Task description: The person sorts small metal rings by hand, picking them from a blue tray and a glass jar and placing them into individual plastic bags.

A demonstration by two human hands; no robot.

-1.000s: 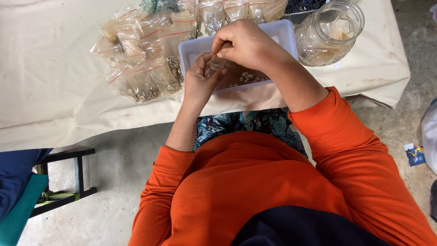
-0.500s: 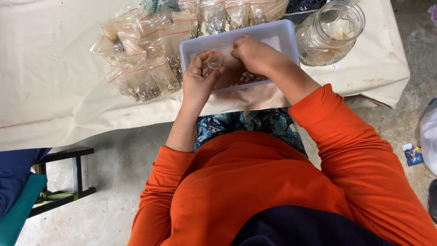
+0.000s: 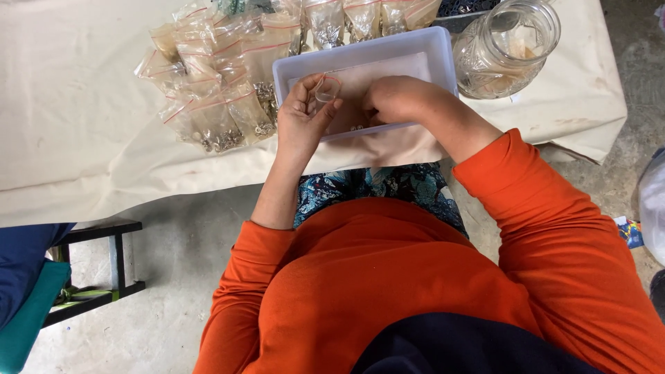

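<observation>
Right hand (image 3: 395,99) has dropped into tray (image 3: 433,52); left hand (image 3: 305,118) pinches bag (image 3: 324,88).

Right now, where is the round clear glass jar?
In the head view, the round clear glass jar stands at the upper right on the cream tablecloth, just right of the white plastic tray, beyond the right hand.

Long orange sleeves, pushed up; blue patterned garment, perhaps trousers, below
</observation>
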